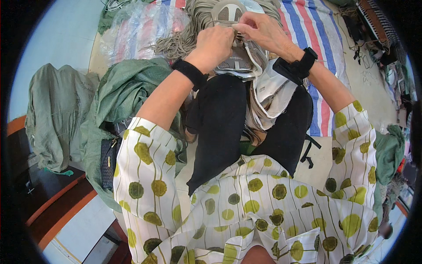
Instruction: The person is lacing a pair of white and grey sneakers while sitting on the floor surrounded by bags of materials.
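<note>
My left hand (216, 47) is closed, its fingertips meeting those of my right hand over a beige and brown shoe upper (237, 64). A thin beige shoelace (214, 22) runs out by the fingers, and both hands appear to pinch it; the exact grip is partly hidden. My right hand (265, 36) is bent with thumb and forefinger together. Just beyond the fingers lies another grey-brown shoe piece (229, 13) with a pale rim. Long khaki laces (176, 46) lie in a thick bundle around it. White-lined shoe uppers (273, 94) hang between my knees.
A striped red, white and blue sheet (323, 48) lies under the work, with clear plastic bags (143, 31) at the far left. Green sacks (132, 88) stand by my left leg, one over a dark wooden piece (48, 189). Assorted goods (387, 48) line the right side.
</note>
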